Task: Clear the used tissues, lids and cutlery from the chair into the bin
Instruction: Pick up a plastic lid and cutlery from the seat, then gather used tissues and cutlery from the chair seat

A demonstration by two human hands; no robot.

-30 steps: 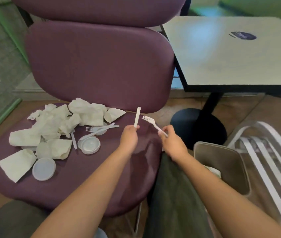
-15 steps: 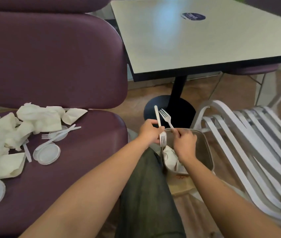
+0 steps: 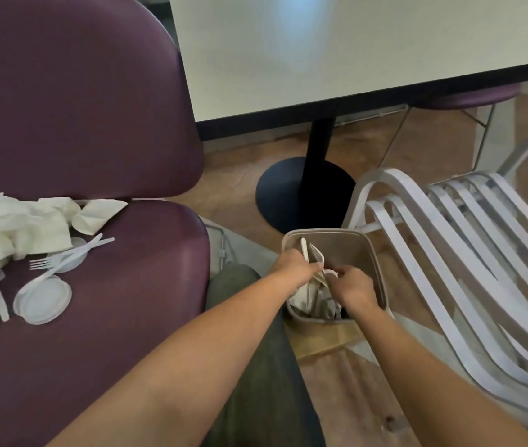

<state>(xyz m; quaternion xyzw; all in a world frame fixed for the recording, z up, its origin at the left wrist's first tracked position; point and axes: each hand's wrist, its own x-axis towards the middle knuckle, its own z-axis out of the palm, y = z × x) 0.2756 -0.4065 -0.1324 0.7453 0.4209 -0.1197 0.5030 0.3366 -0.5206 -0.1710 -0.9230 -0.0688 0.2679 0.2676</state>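
Now that both hands sit over bin (image 3: 365,253) instead of chair (image 3: 127,285), I log: left hand (image 3: 294,269) pinches plastic knife (image 3: 303,250), right hand (image 3: 351,287) curls round fork, mostly hidden. Drop imminent; tissues (image 3: 24,227), lids (image 3: 43,300) remain on seat.

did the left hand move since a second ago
Yes. The left hand has gone from above the chair seat rightward to over the bin.
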